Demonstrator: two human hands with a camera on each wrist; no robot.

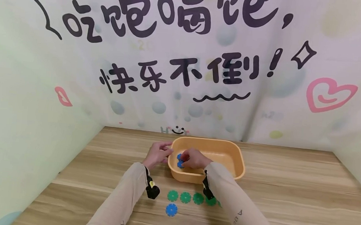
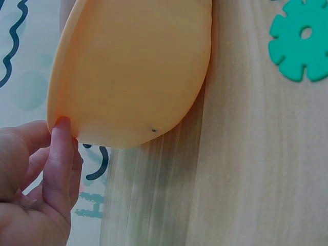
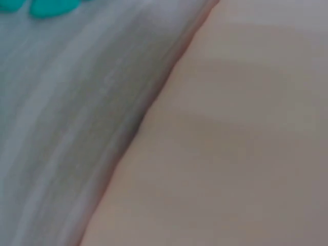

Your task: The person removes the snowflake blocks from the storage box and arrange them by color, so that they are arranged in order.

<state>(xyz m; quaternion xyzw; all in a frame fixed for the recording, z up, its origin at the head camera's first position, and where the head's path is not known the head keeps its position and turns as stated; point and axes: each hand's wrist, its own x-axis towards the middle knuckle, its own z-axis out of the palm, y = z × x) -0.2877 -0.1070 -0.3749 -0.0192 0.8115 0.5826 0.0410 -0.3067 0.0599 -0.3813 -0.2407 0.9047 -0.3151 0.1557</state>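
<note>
From where I stand the tub (image 1: 228, 152) is the anchor. Just left of it, the left hand (image 1: 157, 154) holds nothing, its fingers (image 2: 60, 154) loosely curled, one fingertip touching the tub's left rim. Inside the tub, at its left end, the right hand (image 1: 193, 159) is curled over two blue discs (image 1: 180, 161); whether it truly pinches them I cannot tell, as the hand covers most of them. So the blue discs lie right under the right hand, which is much the nearer, with the left hand outside the wall. In front of the tub, on the table (image 1: 289, 191), sits a row of green discs (image 1: 185, 197), and nearer still a single blue disc (image 1: 171, 209)
</note>
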